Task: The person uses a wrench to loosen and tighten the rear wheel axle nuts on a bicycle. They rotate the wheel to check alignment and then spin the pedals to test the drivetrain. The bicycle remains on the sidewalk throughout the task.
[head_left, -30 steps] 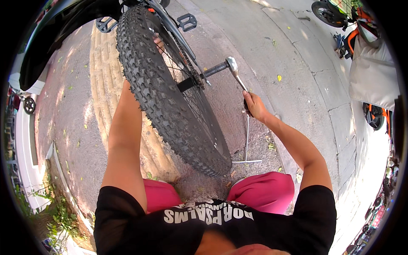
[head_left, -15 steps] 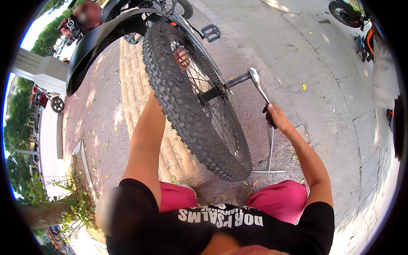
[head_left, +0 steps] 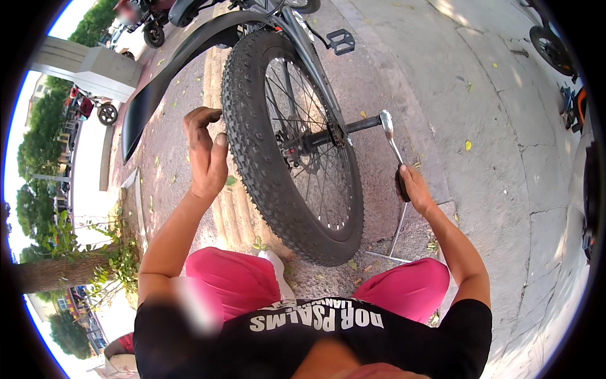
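Note:
A bicycle wheel with a fat knobby black tyre (head_left: 245, 136) stands upright in front of me, still mounted in the bike's grey frame (head_left: 314, 63). My left hand (head_left: 205, 151) is beside the tyre's left side, its fingers bent and thumb apart, with nothing in it. Whether its fingertips touch the tread I cannot tell. My right hand (head_left: 413, 186) is closed around the dark handle of a ratchet wrench (head_left: 391, 136). From the chrome ratchet head a dark cylindrical socket (head_left: 365, 124) reaches to the wheel's hub on the sprocket side.
On the ground below my right hand is a thin metal T-handle wrench (head_left: 399, 235). A black mudguard (head_left: 180, 60) arches off to the left, and a pedal (head_left: 341, 42) sticks out beyond the wheel. Parked scooters (head_left: 551, 50) and a tree trunk (head_left: 63, 273) are farther out.
My left hand has come out from behind the wheel to the tyre's left side. My right hand keeps its grip on the ratchet wrench. The view has shifted.

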Demonstrator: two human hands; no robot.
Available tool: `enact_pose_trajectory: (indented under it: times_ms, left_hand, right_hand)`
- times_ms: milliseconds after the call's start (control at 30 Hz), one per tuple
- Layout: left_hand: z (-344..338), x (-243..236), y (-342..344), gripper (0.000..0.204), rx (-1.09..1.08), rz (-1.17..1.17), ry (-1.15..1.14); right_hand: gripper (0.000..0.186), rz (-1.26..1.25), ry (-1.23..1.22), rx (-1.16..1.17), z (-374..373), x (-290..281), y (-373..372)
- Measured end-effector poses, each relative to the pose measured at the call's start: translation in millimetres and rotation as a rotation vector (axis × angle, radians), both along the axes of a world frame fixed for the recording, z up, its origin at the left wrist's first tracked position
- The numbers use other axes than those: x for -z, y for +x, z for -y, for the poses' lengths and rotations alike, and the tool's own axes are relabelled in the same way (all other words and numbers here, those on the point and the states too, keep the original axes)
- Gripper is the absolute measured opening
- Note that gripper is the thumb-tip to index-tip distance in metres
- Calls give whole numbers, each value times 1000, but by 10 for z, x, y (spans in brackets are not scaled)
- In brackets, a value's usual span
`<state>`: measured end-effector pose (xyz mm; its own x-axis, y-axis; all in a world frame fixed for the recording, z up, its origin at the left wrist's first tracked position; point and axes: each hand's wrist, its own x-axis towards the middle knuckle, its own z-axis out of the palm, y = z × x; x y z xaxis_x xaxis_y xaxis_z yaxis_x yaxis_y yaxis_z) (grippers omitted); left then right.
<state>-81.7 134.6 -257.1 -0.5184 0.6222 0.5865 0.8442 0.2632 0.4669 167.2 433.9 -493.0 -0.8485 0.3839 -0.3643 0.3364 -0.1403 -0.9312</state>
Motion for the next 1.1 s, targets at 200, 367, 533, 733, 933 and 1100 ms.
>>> enact_pose_trajectory:
  times_ms: [200, 367, 533, 733, 933, 1100]
  left_hand:
    - [-279, -797, 745, 67, 496, -643, -428]
    - [-745, -938, 393, 45, 564, -514, -635]
    - [-745, -795, 314, 24, 673, -361, -566]
    - [-712, -741, 349, 22, 658, -361, -534]
    - [-687, -692, 467, 21, 637, -376, -505]
    - [-648, -672, 501, 22, 637, -363, -485]
  right_hand:
    - [49, 65, -154, -63, -95, 33, -48]
    - [47, 75, -29, 1, -44, 10, -59]
    - [52, 57, 300, 108, 22, 231, -55]
    - [58, 96, 340, 90, 39, 31, -66]
    - [61, 186, 287, 45, -9, -81, -60]
    - [60, 224, 55, 47, 53, -243, -29]
